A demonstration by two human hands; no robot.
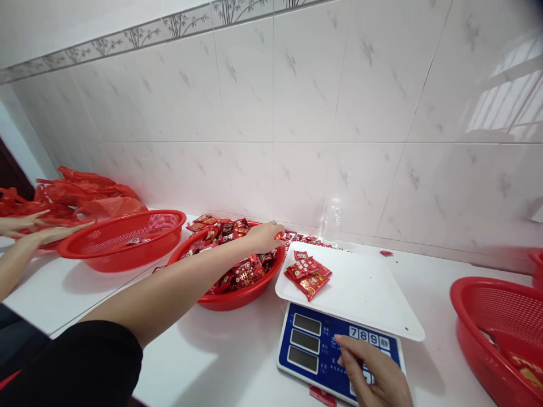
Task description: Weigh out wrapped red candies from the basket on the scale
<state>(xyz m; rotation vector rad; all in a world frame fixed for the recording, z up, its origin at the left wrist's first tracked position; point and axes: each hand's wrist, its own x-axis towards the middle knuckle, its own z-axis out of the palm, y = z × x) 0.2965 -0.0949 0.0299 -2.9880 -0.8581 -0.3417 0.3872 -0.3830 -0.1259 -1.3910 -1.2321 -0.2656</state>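
Note:
My left hand (265, 237) reaches over the right rim of a red plastic basket (231, 302) heaped with shiny red snack packets (248, 271). Its fingers are closed on a small red packet (279, 236). Beside it, several red packets (308, 274) lie in a pile on the left end of the white pan (360, 291) of a weighing scale. My right hand (375, 370) hovers over the blue keypad panel (322, 345) of the scale, fingers curled and thumb close to the index finger, with nothing visible in them. The scale's displays look blank.
At left, a co-worker's hands (46, 229) are near another red basket (123, 254) and a heap of red plastic bags (89, 189). Small red packets (303, 238) lie along the tiled wall by a clear bottle (333, 220). A red basket (470, 333) stands at right.

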